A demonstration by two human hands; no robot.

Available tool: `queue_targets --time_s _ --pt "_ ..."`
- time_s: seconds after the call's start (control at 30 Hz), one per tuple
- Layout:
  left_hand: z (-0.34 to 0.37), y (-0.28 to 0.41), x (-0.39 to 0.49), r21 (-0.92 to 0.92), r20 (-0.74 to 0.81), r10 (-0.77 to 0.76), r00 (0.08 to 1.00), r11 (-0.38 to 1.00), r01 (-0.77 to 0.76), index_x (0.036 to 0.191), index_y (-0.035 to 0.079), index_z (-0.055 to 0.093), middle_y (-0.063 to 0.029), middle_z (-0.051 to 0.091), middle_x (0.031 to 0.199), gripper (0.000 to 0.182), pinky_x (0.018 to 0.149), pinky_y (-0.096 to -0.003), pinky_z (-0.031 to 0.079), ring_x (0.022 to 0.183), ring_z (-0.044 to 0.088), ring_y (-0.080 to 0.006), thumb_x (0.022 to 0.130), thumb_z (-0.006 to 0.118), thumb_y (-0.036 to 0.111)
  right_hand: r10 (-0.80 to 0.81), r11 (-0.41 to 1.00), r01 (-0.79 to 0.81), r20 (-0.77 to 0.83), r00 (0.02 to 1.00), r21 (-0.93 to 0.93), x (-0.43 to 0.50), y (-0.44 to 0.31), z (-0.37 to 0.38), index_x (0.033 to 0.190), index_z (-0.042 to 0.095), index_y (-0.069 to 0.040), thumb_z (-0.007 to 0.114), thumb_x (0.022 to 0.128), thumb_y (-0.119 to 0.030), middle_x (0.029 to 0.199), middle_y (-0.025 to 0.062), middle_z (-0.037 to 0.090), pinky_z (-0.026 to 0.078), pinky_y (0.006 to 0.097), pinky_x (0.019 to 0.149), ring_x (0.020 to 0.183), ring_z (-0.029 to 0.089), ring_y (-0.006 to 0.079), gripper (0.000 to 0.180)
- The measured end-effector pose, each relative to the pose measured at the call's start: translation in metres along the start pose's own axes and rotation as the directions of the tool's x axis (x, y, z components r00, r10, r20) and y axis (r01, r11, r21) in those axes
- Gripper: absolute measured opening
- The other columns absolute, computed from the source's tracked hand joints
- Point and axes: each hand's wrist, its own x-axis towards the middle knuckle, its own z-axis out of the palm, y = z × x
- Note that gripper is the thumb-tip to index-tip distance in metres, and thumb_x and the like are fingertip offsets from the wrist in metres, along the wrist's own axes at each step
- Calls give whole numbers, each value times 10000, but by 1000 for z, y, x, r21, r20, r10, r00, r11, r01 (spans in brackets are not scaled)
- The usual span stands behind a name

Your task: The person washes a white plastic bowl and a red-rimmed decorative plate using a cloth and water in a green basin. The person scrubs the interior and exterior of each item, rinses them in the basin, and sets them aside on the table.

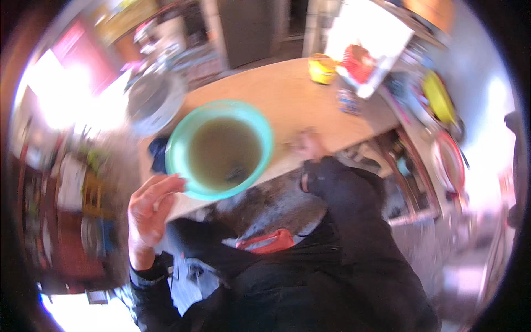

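Observation:
A mint-green plastic basin [176, 155] of cloudy brownish liquid stands on the wooden tabletop [265, 89], near its front edge. A small dark thing [236, 174] shows in the liquid, too blurred to name. My left hand [153, 207] is at the basin's near left rim, thumb apart from the fingers. Nothing is seen in it, and whether the fingertips touch the rim is unclear. My right hand [309, 143] is low over the tabletop, right of the basin. Motion blur hides its fingers and whether anything is under them.
Left of the basin are a dark cloth [158, 154] and a pale round tub [166, 110]. A yellow container [321, 68], a red basket [357, 62] and a patterned can-like object [348, 101] occupy the far right. Open shelving [408, 166] lies below the right side.

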Motion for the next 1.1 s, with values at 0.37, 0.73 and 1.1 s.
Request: queue_targets --time_s 0.37,0.73,1.1 --pt "26 171 -21 468 399 555 730 562 -682 1233 22 703 -119 682 1012 324 742 -367 562 888 712 -243 911 694 54 722 687 -721 -202 662 95 15 36 18 982 765 -5 614 990 -240 930 209 791 588 556 785 936 780 417 279" --pt "39 129 -42 411 353 519 779 661 -627 1125 56 687 -37 590 843 293 569 -339 521 732 671 -191 867 732 186 825 120 -421 145 546 899 45 -51 -182 1617 378 -61 651 1076 -305 1590 212 484 481 486 1182 1408 560 372 653" --pt "92 -85 -46 353 431 -124 894 935 -41 1316 50 700 -215 758 1141 353 931 -529 552 1066 697 -444 1011 658 224 614 636 -184 -348 708 749 -86 -52 -305 1508 462 6 585 1144 -298 1308 178 638 561 517 1125 1207 673 314 491"
